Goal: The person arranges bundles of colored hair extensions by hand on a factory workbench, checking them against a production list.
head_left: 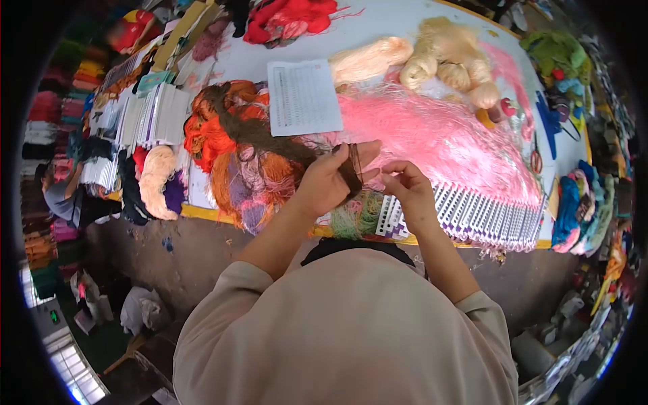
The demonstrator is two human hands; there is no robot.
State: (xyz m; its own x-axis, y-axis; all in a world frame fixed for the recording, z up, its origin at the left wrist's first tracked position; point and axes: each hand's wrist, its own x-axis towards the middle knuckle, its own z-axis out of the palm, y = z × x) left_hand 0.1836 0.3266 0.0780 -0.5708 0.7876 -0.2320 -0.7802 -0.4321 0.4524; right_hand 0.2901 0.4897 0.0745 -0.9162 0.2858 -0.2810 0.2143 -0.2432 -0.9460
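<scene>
Dark brown yarn (350, 179) is looped over the fingers of my left hand (327, 181), which is turned palm up with its fingers stretched. Just to the right, my right hand (413, 197) has thumb and fingertips pinched together; whatever is between them is too fine to make out. Beyond my left hand, a brown skein (253, 133) trails over orange and mixed-colour yarn (270, 174). Pink yarn (439, 131) spreads behind my right hand. Below it runs a row of white punched cards (466, 214). A printed sheet (305, 98) lies behind the hands.
Cream skeins (445, 57) and red yarn (290, 20) lie at the back of the white table (233, 61). White card stacks (158, 115) stand left. Scissors (536, 162) and blue skeins (565, 212) are on the right. Another person (62, 202) is at far left.
</scene>
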